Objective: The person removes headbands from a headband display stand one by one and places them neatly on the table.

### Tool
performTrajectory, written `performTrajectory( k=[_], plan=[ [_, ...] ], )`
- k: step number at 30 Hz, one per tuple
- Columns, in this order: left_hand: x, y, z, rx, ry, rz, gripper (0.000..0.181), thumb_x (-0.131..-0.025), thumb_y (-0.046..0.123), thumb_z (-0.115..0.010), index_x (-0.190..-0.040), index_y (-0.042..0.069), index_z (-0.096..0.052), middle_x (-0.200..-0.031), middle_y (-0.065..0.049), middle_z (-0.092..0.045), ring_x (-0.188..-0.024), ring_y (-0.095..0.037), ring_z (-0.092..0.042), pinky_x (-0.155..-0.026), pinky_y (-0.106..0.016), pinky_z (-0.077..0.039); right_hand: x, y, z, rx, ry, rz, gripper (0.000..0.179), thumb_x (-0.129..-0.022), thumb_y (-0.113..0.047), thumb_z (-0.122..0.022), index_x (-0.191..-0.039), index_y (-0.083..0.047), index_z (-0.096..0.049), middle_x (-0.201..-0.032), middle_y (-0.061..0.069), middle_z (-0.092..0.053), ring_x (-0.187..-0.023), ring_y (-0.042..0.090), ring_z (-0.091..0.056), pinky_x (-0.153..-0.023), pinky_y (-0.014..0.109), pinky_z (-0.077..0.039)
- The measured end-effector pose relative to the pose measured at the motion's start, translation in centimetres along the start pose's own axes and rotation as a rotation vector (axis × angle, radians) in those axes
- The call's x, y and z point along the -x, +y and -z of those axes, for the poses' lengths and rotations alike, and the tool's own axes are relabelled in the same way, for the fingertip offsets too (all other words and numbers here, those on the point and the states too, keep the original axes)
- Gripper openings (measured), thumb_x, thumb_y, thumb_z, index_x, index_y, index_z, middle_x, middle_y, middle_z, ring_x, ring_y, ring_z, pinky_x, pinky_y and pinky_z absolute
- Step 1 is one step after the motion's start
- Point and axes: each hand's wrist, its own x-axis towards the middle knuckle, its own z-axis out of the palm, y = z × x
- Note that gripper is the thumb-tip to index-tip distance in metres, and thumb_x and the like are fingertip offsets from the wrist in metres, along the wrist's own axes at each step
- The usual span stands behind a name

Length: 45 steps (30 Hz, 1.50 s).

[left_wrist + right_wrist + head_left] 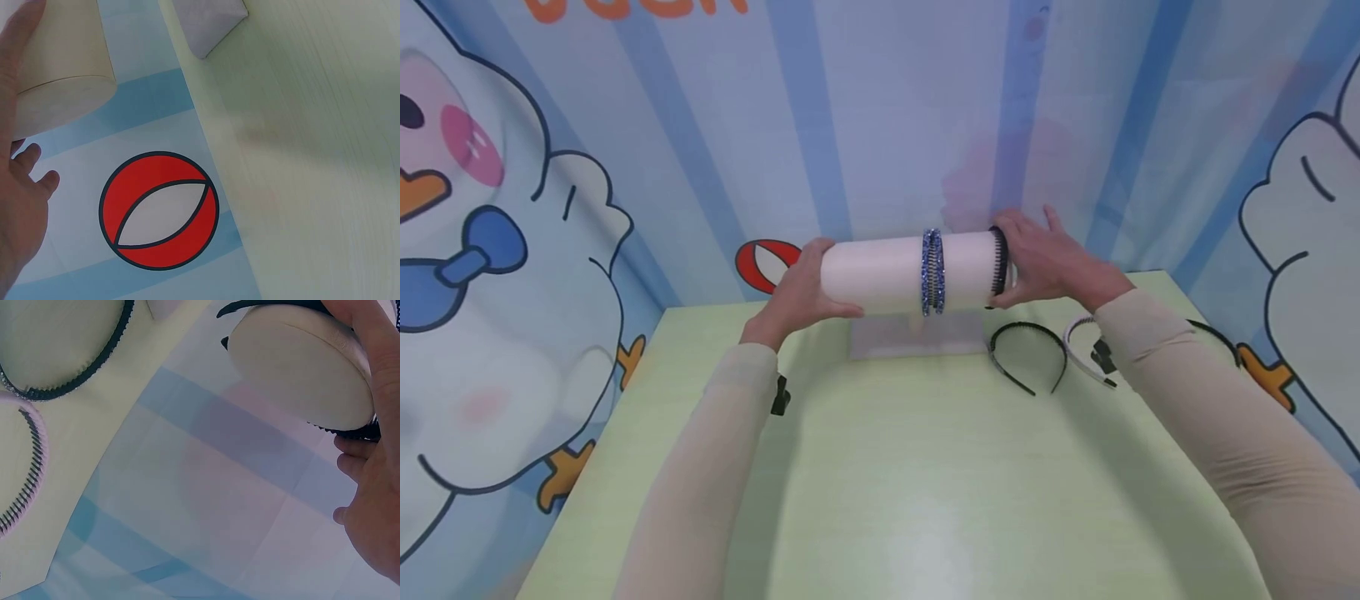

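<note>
A white padded roll (pixel 872 275) lies level on a headband display stand, above its pale rectangular base (pixel 880 340). My left hand (pixel 797 292) holds the roll's left end, thumb at the front and fingers behind. Around the roll, right of its middle, sits a glittery blue headband (pixel 932 271). At the right end my right hand (pixel 1048 260) grips a black toothed headband (pixel 1000 262), thumb low and fingers over the top. In the right wrist view, this black headband (pixel 275 305) curves around the roll's round end (pixel 294 369), its tips sticking out past the edge.
On the light green table (pixel 865 483), to the right of the base, lie a black headband (pixel 994 348) and a pale pink headband (pixel 42 440). Another dark headband (pixel 1221 337) is partly hidden by my right sleeve. A printed cartoon backdrop (pixel 895 108) rises behind the table.
</note>
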Motion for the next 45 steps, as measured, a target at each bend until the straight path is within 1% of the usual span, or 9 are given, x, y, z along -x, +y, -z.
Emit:
performTrajectory(
  k=[7, 13, 17, 21, 28, 34, 38, 42, 45],
  plan=[
    [-0.2, 0.1, 0.1, -0.007, 0.002, -0.002, 0.107, -0.067, 0.049, -0.091, -0.149, 0.016, -0.031, -0.144, -0.001, -0.040, -0.123, -0.023, -0.046, -0.091, -0.047, -0.053, 0.3, 0.3, 0.2, 0.013, -0.003, -0.011, 0.116, -0.068, -0.055, -0.085, -0.148, 0.003, -0.025, -0.149, 0.026, -0.032, -0.138, 0.040, -0.033, -0.112, 0.071, -0.005],
    [0.0, 0.3, 0.1, 0.001, -0.007, 0.010, 0.107, -0.067, 0.050, -0.091, -0.149, 0.017, -0.030, -0.144, -0.002, -0.041, -0.122, -0.023, -0.046, -0.091, -0.048, -0.053, 0.5, 0.3, 0.3, 0.010, -0.018, -0.017, 0.116, -0.069, -0.055, -0.085, -0.148, 0.004, -0.024, -0.150, 0.027, -0.030, -0.139, 0.041, -0.030, -0.112, 0.072, -0.005],
    [0.0, 0.4, 0.1, 0.000, -0.005, 0.003, 0.106, -0.067, 0.049, -0.091, -0.149, 0.016, -0.031, -0.143, -0.002, -0.041, -0.122, -0.024, -0.046, -0.091, -0.048, -0.053, 0.8, 0.6, 0.4, 0.021, -0.027, -0.029, 0.117, -0.069, -0.055, -0.085, -0.148, 0.006, -0.023, -0.150, 0.028, -0.030, -0.139, 0.042, -0.030, -0.112, 0.072, -0.006],
    [-0.1, 0.1, 0.1, -0.003, -0.007, -0.004, 0.107, -0.067, 0.050, -0.091, -0.149, 0.016, -0.031, -0.144, -0.002, -0.040, -0.123, -0.024, -0.046, -0.091, -0.048, -0.053, 1.1, 0.9, 0.3, 0.026, -0.030, -0.030, 0.116, -0.070, -0.055, -0.084, -0.148, 0.007, -0.023, -0.149, 0.029, -0.031, -0.139, 0.043, -0.030, -0.111, 0.072, -0.007],
    [0.1, -0.4, 0.0, 0.025, -0.009, 0.018, 0.104, -0.067, 0.051, -0.090, -0.148, 0.018, -0.032, -0.142, 0.000, -0.041, -0.121, -0.022, -0.046, -0.088, -0.048, -0.054, 1.6, 1.1, 0.1, 0.020, -0.041, -0.041, 0.115, -0.070, -0.053, -0.084, -0.147, 0.008, -0.025, -0.147, 0.030, -0.034, -0.139, 0.044, -0.031, -0.111, 0.072, -0.011],
    [0.6, -0.6, 0.2, 0.027, -0.006, 0.032, 0.103, -0.068, 0.047, -0.091, -0.148, 0.019, -0.032, -0.142, 0.001, -0.041, -0.121, -0.022, -0.046, -0.088, -0.049, -0.054, 1.8, 0.9, 0.1, 0.012, -0.076, -0.068, 0.117, -0.071, -0.056, -0.083, -0.149, 0.009, -0.024, -0.149, 0.032, -0.033, -0.140, 0.044, -0.029, -0.112, 0.070, -0.013],
    [0.6, -0.6, 0.0, 0.035, -0.001, 0.021, 0.104, -0.068, 0.046, -0.091, -0.148, 0.017, -0.032, -0.143, -0.001, -0.041, -0.121, -0.024, -0.046, -0.089, -0.050, -0.053, 2.1, 1.0, 0.0, 0.013, -0.106, -0.104, 0.119, -0.072, -0.060, -0.081, -0.150, 0.009, -0.024, -0.150, 0.033, -0.032, -0.141, 0.046, -0.029, -0.111, 0.070, -0.015],
    [0.5, -0.7, -0.3, 0.037, -0.016, 0.013, 0.106, -0.068, 0.050, -0.090, -0.149, 0.017, -0.031, -0.144, -0.001, -0.041, -0.121, -0.023, -0.047, -0.089, -0.049, -0.053, 2.7, 1.2, -0.2, 0.012, -0.148, -0.149, 0.120, -0.073, -0.065, -0.078, -0.150, 0.009, -0.024, -0.149, 0.034, -0.033, -0.138, 0.048, -0.032, -0.110, 0.071, -0.019],
    [0.2, -0.6, 0.1, 0.024, -0.009, 0.009, 0.107, -0.067, 0.051, -0.090, -0.149, 0.017, -0.031, -0.144, -0.001, -0.041, -0.121, -0.024, -0.047, -0.089, -0.050, -0.053, 2.7, 1.1, -0.2, 0.000, -0.164, -0.168, 0.120, -0.074, -0.069, -0.074, -0.149, 0.009, -0.024, -0.147, 0.035, -0.035, -0.135, 0.049, -0.037, -0.108, 0.071, -0.022]
  ],
)
